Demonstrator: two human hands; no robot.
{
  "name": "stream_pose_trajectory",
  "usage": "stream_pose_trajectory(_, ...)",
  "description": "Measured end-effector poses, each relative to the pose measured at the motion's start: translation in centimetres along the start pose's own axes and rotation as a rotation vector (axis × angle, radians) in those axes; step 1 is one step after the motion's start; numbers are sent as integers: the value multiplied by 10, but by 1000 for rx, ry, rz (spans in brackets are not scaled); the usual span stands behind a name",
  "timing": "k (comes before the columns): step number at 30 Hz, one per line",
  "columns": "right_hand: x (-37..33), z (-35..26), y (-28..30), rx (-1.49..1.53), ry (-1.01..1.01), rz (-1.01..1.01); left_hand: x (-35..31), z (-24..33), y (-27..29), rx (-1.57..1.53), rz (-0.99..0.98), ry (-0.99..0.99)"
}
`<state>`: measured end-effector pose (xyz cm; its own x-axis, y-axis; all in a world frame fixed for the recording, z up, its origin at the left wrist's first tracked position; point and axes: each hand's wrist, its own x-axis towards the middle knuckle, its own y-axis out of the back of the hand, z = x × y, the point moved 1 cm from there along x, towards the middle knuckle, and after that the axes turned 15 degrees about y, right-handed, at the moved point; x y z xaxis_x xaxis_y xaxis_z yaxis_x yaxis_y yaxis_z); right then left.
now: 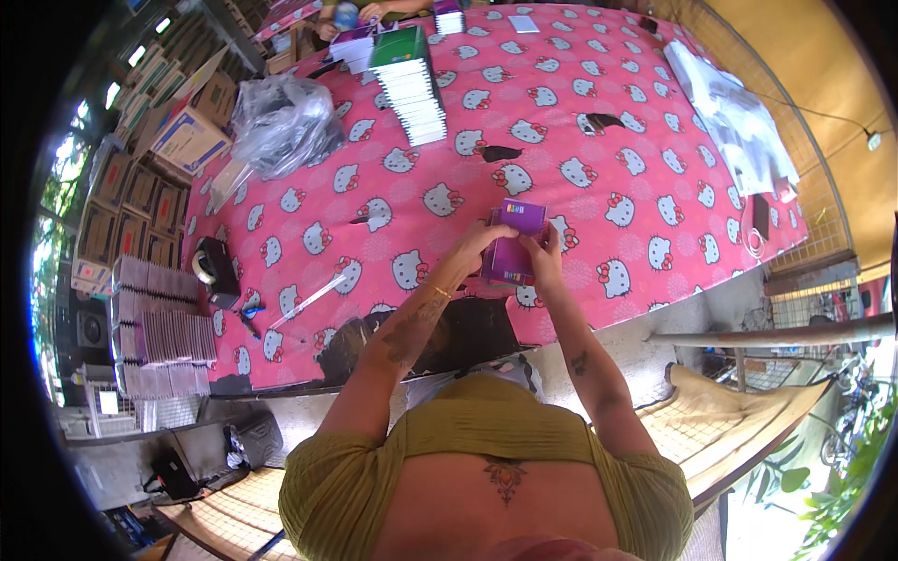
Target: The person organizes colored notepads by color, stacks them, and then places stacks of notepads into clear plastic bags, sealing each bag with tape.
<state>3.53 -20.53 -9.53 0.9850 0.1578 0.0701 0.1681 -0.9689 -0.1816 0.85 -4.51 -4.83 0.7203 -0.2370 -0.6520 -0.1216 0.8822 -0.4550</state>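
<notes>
Small purple notebooks point(511, 256) are between my hands over the near middle of the table; one purple notebook point(527, 215) sticks out past the others on the far side. My left hand point(475, 249) grips their left side, its thumb lying across the top cover. On the right side, my right hand point(543, 256) closes around the edge with its thumb on the cover. The undersides and most fingertips are hidden, so I cannot tell how many notebooks are held or whether they touch the table. A pink patterned tablecloth point(486, 201) lies beneath.
A tall notebook stack point(414, 105) with a green top stands at the back. Clear plastic bags point(285, 126), a tape dispenser point(215, 271) and stacked notebooks point(173, 337) are leftward. White plastic sheeting point(730, 112) lies right. Another person's hand point(374, 11) shows at the far edge.
</notes>
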Motion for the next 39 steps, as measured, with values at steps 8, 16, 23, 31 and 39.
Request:
stream_pose_trajectory(8,-79,-45,-61,325,259,-417,-92,-61,69,310,63,-520)
stream_pose_trajectory(16,-97,-12,-102,106,203,-438,-87,-74,114,505,122,-706)
stream_pose_trajectory(23,-86,2,-99,99,173,-493,-99,-43,137,931,105,-556)
stream_pose_trajectory(31,-86,21,-86,-83,229,-432,-182,-7,24,1395,644,-1120)
stream_pose_trajectory(39,-81,28,-92,-199,358,-469,-144,-8,53,1767,488,-733)
